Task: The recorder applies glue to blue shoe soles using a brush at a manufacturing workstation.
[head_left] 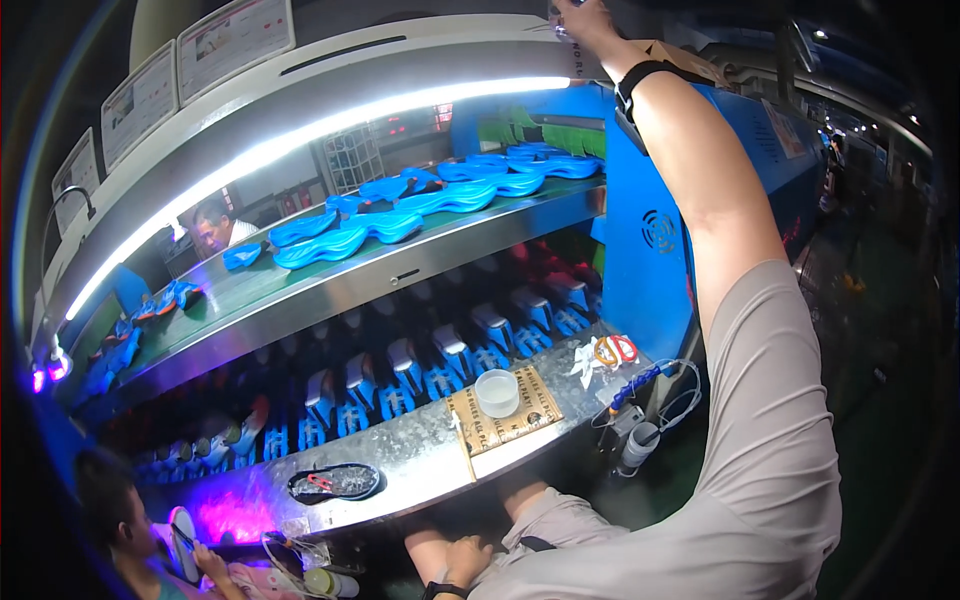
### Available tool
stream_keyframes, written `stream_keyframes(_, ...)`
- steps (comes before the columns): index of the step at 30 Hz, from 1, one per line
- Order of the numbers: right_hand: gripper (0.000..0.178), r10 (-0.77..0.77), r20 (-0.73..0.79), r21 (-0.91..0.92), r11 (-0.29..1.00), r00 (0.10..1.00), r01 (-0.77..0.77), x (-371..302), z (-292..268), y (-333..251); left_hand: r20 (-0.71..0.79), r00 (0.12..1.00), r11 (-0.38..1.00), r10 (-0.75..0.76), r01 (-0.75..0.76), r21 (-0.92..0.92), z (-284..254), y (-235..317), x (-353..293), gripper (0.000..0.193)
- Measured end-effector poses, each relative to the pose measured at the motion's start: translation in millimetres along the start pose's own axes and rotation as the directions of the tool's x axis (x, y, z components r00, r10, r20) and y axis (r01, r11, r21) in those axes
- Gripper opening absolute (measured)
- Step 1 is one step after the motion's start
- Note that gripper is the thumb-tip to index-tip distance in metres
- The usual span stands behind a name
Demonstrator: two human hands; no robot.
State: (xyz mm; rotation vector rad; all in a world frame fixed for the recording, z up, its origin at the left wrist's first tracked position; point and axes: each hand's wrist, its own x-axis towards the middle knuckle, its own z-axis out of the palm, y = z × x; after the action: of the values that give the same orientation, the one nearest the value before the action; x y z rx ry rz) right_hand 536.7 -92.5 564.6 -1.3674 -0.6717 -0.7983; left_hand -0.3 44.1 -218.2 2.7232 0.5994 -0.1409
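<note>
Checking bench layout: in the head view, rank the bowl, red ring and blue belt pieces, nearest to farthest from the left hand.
1. Bowl, ahead, on brown sheet
2. Red ring, right end of bench
3. Blue belt pieces, farthest back, higher up

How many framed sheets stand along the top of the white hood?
3: the leftmost sheet, low at the far left; the middle sheet; and the rightmost sheet. Others might be hidden past the picture's rim.

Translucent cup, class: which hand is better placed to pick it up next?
Probably the left hand: it rests low, closer to the cup; the right hand is raised high, well above the bench.
</note>
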Motion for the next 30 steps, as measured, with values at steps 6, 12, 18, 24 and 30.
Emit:
stream_keyframes(6, 0.073, -0.100, -0.020, -0.330, 0.940, 0.995, 0.088, 7.2, 13.5, 4.4, -0.010, 1.000, 1.000, -0.004, 0.004, -0.023, 6.9, -0.8, 1.1, 0.042)
stream_keyframes(12, 0.078, -0.144, -0.073, -0.527, 0.846, 0.987, 0.085, 13.0, 18.2, 40.4, -0.054, 0.997, 0.999, 0.054, -0.053, 0.009, 12.3, 0.6, 5.6, 0.043)
stream_keyframes(18, 0.075, -0.028, 0.039, -0.550, 0.834, 0.999, 0.045, -24.2, 12.9, 3.0, 0.014, 1.000, 1.000, -0.017, 0.016, 0.021, 3.4, 6.0, -2.6, 0.040)
stream_keyframes(24, 0.062, -0.331, -0.049, -0.634, 0.739, 0.942, 0.227, -28.4, 10.4, 52.9, 0.005, 1.000, 1.000, -0.017, 0.017, 0.009, 8.1, 3.1, 5.5, 0.039)
stream_keyframes(30, 0.066, -0.640, -0.056, -0.614, 0.627, 0.766, 0.479, -95.4, 1.2, 97.6, 0.116, 0.988, 0.995, -0.099, 0.095, 0.038, -2.7, 9.0, 7.1, 0.042)
